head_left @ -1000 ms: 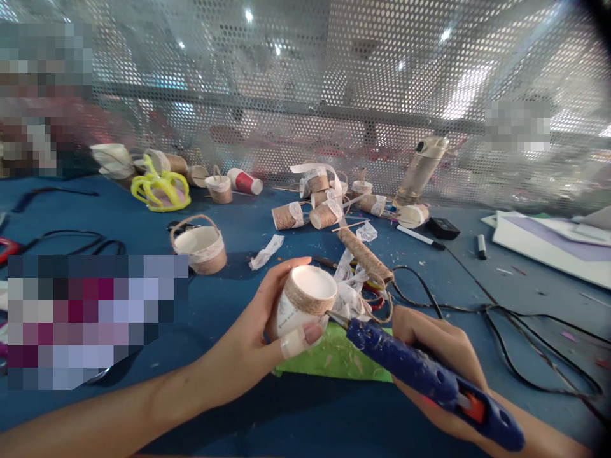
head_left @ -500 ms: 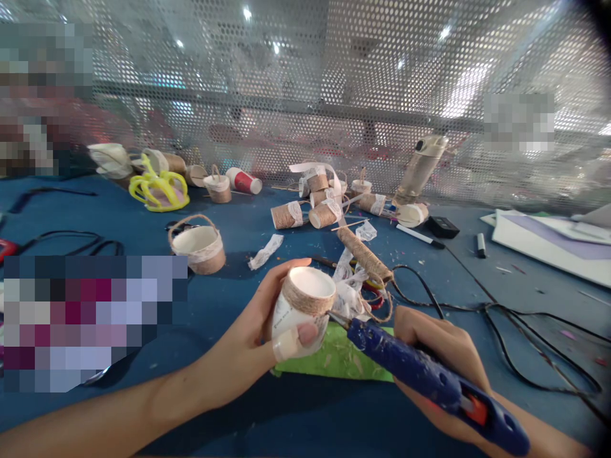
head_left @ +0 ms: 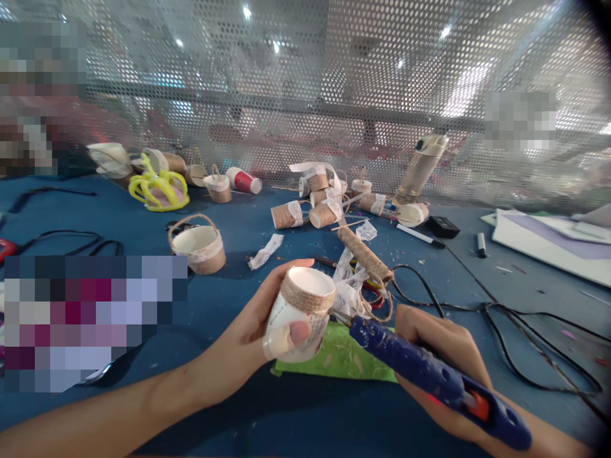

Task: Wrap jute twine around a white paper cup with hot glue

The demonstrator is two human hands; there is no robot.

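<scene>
My left hand (head_left: 267, 324) is closed around a white paper cup (head_left: 298, 331), its thumb, with a bandage on it, across the printed side. Twine (head_left: 308, 299) is wound round the cup just below its rim, and the cup leans with its mouth up. In my right hand (head_left: 443, 356) is a blue hot glue gun (head_left: 424, 375), its metal nozzle at the cup's right side by the lower edge of the twine. Whether the nozzle touches is hard to tell. Behind the cup lie a roll of twine (head_left: 365, 254) and crumpled white lace (head_left: 351, 296).
A green mat (head_left: 353, 359) lies under the hands. A twine-wrapped basket (head_left: 203, 251) stands at left, with a yellow basket (head_left: 160, 191) behind it. Several wrapped cups (head_left: 324, 213) are piled at the back near a bottle (head_left: 422, 168). Black cables (head_left: 501, 343) run across the right.
The cup has turned slightly in my left hand, showing more printing, and its base has shifted a little left. The glue gun stays at its side, almost unmoved.
</scene>
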